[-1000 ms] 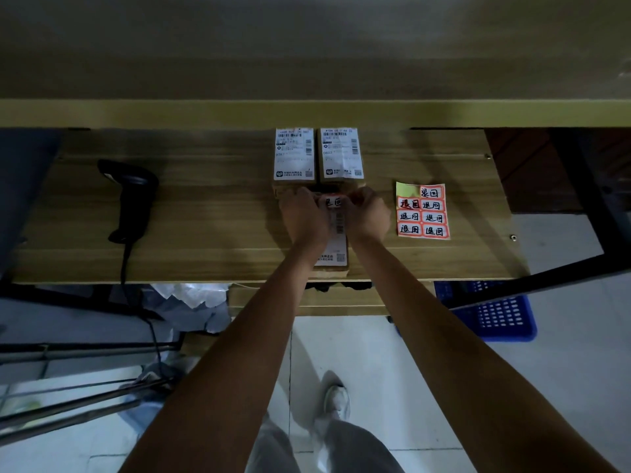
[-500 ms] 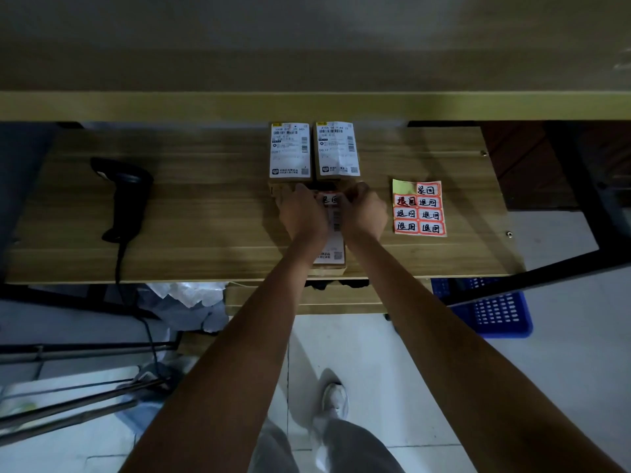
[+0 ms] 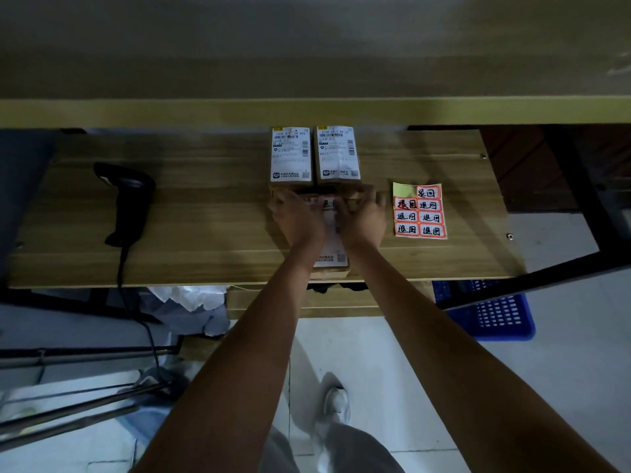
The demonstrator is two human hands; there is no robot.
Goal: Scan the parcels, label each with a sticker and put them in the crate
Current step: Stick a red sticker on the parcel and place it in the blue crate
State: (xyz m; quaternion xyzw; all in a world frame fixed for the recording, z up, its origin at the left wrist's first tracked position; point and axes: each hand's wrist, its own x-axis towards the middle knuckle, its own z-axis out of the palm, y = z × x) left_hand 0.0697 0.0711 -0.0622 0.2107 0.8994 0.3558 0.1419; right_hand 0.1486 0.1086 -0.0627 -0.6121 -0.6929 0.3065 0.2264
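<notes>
A brown parcel [image 3: 333, 259] with a white shipping label lies at the table's near edge. An orange sticker [image 3: 327, 203] sits on its far end, showing between my hands. My left hand [image 3: 297, 220] covers the parcel's left side and my right hand [image 3: 362, 216] its right side, fingers reaching over the far corners. Two more labelled parcels [image 3: 291, 155] [image 3: 338, 153] lie side by side just beyond. A sheet of orange stickers [image 3: 420, 211] lies to the right. The blue crate [image 3: 495, 312] stands on the floor, under the table's right end.
A black corded barcode scanner [image 3: 126, 199] lies on the wooden table [image 3: 205, 216] at the left. A shelf edge [image 3: 307, 110] overhangs the table's back. Crumpled plastic [image 3: 191, 302] and metal rods [image 3: 68, 404] lie below at the left. My shoe [image 3: 336, 404] is on the floor.
My hands have slid apart from the sticker towards the parcel's far corners, and more of the sticker shows between them. The parcel stays in place.
</notes>
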